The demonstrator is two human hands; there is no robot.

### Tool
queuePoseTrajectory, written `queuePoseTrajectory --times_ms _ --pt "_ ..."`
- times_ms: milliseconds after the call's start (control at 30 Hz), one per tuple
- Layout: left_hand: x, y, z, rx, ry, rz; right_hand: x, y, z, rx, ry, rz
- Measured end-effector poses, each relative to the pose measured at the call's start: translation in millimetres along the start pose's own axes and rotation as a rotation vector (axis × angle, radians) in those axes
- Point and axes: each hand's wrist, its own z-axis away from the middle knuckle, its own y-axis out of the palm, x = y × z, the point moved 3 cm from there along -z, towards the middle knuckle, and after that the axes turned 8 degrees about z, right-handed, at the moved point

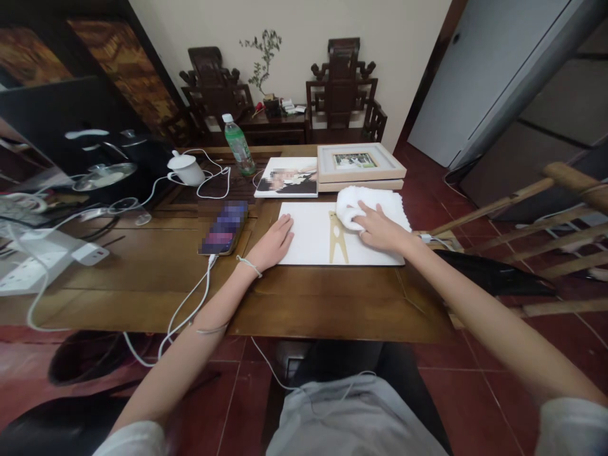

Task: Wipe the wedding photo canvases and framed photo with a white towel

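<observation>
A white flat panel [313,244], a picture frame lying face down with a tan wooden stand [338,239] on its back, rests on the wooden table [304,304]. My left hand [274,242] lies flat and open on the panel's left edge. My right hand [380,229] presses a crumpled white cloth [354,204] onto the panel's upper right part, fingers curled over it.
Behind the panel lie a photo print [287,177] and two stacked wooden frames [360,166]. A phone [224,228] on a white cable sits left of my hand. A green bottle [239,147], a white teapot [186,169], a power strip [33,261] and two dark chairs stand further back.
</observation>
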Motion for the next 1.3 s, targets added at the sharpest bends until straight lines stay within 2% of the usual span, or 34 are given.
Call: queuePoseTrajectory --times_ms 67,167,333,433,567,667,833,967,1100,1300 --pt "0.1 0.1 0.1 -0.001 0.000 0.000 1.9 0.0 -11.2 -0.002 0.059 -0.063" --pt "0.3 0.5 0.2 0.002 -0.005 0.001 29.3 -4.1 -11.5 0.009 0.053 -0.119" --pt "-0.1 0.8 -0.1 0.004 -0.007 -0.004 103.2 -9.7 24.0 0.082 -0.094 -0.048" --pt "-0.2 1.2 -0.4 0.000 -0.005 -0.004 128.9 -10.9 46.0 0.085 -0.194 -0.009" --pt "-0.2 1.7 -0.7 -0.006 -0.004 0.003 125.2 -10.9 45.5 0.084 -0.224 0.009" --pt "-0.8 1.4 -0.9 -0.005 -0.001 0.008 105.9 -10.7 19.6 0.085 -0.191 0.004" --pt "-2.2 0.0 -1.0 0.009 -0.006 0.005 72.2 -9.5 -38.7 0.046 -0.124 0.000" --pt "-2.0 -0.3 -0.9 0.006 -0.009 0.005 63.4 -7.2 -57.7 0.027 -0.090 -0.003" --pt "-0.8 0.7 -1.1 -0.003 -0.004 0.021 79.0 -5.7 -35.2 0.053 -0.080 0.021" --pt "0.0 2.1 -1.3 -0.008 0.001 0.023 126.4 -8.7 31.7 0.111 -0.119 0.015"
